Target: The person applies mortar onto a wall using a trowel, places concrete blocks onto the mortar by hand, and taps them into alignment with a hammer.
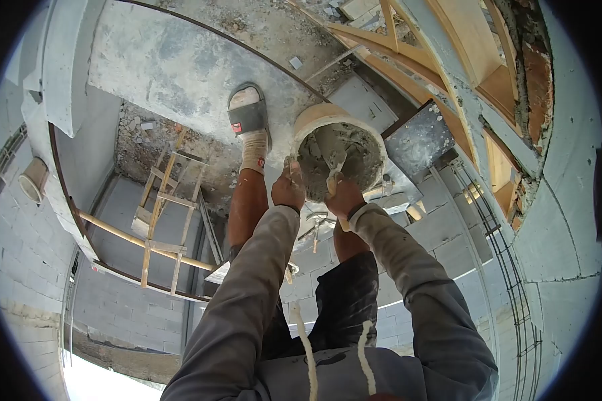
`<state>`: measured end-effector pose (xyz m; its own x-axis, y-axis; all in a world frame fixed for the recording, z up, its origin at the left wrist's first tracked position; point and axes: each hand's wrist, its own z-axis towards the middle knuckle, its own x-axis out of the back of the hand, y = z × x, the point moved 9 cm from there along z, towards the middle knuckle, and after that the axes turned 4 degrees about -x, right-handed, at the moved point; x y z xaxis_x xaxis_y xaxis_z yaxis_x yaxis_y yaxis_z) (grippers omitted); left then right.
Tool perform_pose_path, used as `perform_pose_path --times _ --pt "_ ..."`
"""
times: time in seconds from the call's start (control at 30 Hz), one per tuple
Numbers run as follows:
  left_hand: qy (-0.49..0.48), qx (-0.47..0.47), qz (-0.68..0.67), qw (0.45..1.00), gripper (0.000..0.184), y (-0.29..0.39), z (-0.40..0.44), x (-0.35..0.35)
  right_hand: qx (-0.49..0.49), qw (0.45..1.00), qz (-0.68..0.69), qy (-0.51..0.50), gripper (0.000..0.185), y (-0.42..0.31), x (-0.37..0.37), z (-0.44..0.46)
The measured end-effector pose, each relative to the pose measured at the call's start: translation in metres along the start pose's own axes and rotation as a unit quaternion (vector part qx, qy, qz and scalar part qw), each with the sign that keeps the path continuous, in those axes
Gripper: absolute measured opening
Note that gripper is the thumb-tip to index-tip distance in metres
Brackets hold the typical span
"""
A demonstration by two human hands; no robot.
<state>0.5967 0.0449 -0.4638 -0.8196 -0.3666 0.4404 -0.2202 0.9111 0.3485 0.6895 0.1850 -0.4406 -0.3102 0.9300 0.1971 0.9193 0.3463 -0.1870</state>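
Observation:
A round bucket [309, 118] of wet grey mortar [359, 152] stands in front of me on a plank-like surface. My left hand [288, 184] is closed on the bucket's near-left rim. In my right hand [345, 199] is the handle of a trowel [332, 180], held at the near side of the bucket. The trowel's blade reaches into the mortar, and grey mortar covers it, so its outline is hard to make out.
My sandalled foot [247, 109] is left of the bucket on a dusty slab [160, 57]. A wooden ladder [155, 207] and a small bucket [33, 179] are at left. Timber framing [441, 57] and steel rebar [512, 287] stand at right. A drop with rubble shows below.

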Motion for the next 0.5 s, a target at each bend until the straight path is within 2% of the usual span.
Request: perform_pose_path --times 0.03,0.1,0.17,0.23,0.33,0.4,0.47,0.5 --pt "0.005 -0.006 0.001 1.0 0.053 0.0 0.0 -0.003 0.016 0.999 -0.022 -0.015 0.051 0.001 0.001 0.0" --pt "0.029 0.026 -0.082 0.996 0.058 -0.004 -0.004 -0.007 0.021 0.999 -0.037 -0.023 0.048 0.007 0.002 -0.003" --pt "0.058 0.026 -0.095 0.993 0.06 0.001 -0.005 -0.005 0.078 0.993 -0.06 -0.066 0.048 0.002 -0.011 -0.01" --pt "0.084 0.029 -0.105 0.99 0.062 0.0 -0.008 -0.002 0.117 0.991 -0.037 -0.046 0.048 0.004 -0.026 -0.014" --pt "0.066 0.065 -0.125 0.988 0.067 -0.012 -0.003 0.007 0.106 0.994 -0.002 -0.04 0.047 0.01 -0.026 -0.011" --pt "0.02 0.122 -0.114 0.986 0.074 -0.017 -0.005 0.006 0.126 0.99 -0.004 -0.057 0.047 0.015 -0.009 -0.024" --pt "0.014 0.104 -0.148 0.983 0.078 -0.051 0.004 -0.013 0.151 0.983 0.032 -0.103 0.052 0.012 0.017 -0.057" --pt "0.004 0.086 -0.182 0.98 0.081 -0.052 0.006 -0.016 0.154 0.983 0.028 -0.092 0.052 0.012 0.029 -0.074"
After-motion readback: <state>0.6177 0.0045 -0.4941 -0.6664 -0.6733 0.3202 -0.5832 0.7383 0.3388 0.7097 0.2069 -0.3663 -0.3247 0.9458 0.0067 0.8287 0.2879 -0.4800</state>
